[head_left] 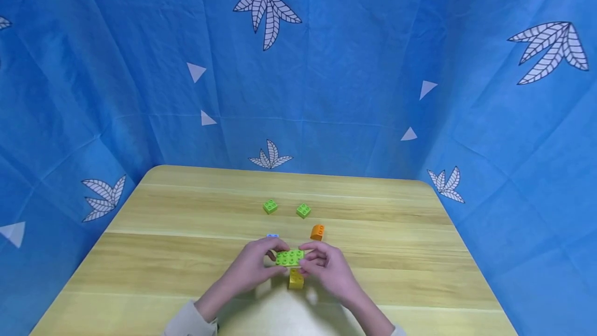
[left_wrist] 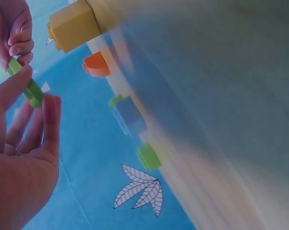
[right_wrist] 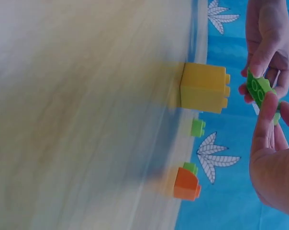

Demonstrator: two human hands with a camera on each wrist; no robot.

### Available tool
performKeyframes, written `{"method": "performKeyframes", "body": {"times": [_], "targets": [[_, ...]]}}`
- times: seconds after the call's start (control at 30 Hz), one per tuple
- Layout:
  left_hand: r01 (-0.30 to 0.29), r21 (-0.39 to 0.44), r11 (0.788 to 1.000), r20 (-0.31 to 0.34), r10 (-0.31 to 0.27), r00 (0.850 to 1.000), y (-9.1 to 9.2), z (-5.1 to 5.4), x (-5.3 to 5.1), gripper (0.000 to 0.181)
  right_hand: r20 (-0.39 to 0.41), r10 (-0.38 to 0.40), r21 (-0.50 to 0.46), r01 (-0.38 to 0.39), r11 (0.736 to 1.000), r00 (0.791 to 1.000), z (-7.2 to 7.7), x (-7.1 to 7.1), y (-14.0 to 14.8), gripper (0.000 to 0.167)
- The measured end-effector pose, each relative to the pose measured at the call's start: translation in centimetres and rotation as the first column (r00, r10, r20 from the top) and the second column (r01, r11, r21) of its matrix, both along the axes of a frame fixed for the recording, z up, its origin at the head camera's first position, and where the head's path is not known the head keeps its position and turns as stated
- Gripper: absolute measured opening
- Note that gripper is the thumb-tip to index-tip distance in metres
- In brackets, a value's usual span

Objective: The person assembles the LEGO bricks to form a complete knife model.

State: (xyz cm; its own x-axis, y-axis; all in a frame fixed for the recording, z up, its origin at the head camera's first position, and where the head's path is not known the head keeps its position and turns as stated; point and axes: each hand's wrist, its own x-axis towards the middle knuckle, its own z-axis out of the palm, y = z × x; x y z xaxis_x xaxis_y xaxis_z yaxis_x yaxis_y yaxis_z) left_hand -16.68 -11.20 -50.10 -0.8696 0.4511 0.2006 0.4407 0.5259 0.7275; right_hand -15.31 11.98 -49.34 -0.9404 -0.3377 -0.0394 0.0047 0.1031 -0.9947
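Note:
A flat light-green toy brick (head_left: 290, 257) with two rows of studs is held up above the table between both hands. My left hand (head_left: 255, 265) pinches its left end between thumb and fingers. At the other end, my right hand (head_left: 329, 269) pinches it the same way; in the right wrist view the brick's (right_wrist: 260, 88) hollow underside shows. Just below the held brick, a yellow block (head_left: 296, 279) stands on the table, partly covered by it in the head view. A blue brick (head_left: 272, 235) is mostly hidden behind my left hand, but shows better in the left wrist view.
An orange brick with a rounded side (head_left: 317, 232) lies beyond my right hand. Two small green bricks, one left (head_left: 270, 207) and one right (head_left: 303, 210), sit farther back on the wooden table (head_left: 373, 206). A blue patterned cloth (head_left: 354, 66) hangs around the table's back and sides.

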Motion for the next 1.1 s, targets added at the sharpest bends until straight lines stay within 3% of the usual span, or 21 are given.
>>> {"method": "performKeyframes", "body": {"times": [0.4,0.73,1.1], "targets": [[0.039,0.038,0.999,0.038,-0.04,0.998,0.4,0.1,1.1,0.036,0.021,0.026,0.1,-0.028,0.995,0.999,0.0,0.8,1.0,0.037],[0.062,0.035,0.997,0.129,-0.066,0.989,0.8,-0.5,1.4,0.033,-0.007,0.048,0.216,-0.045,0.975,0.999,-0.4,1.2,0.7,0.032],[0.067,0.018,0.998,0.112,-0.069,0.991,1.3,-0.8,1.3,0.034,0.012,0.032,0.243,-0.034,0.969,0.999,-0.9,1.4,0.7,0.03]]}}
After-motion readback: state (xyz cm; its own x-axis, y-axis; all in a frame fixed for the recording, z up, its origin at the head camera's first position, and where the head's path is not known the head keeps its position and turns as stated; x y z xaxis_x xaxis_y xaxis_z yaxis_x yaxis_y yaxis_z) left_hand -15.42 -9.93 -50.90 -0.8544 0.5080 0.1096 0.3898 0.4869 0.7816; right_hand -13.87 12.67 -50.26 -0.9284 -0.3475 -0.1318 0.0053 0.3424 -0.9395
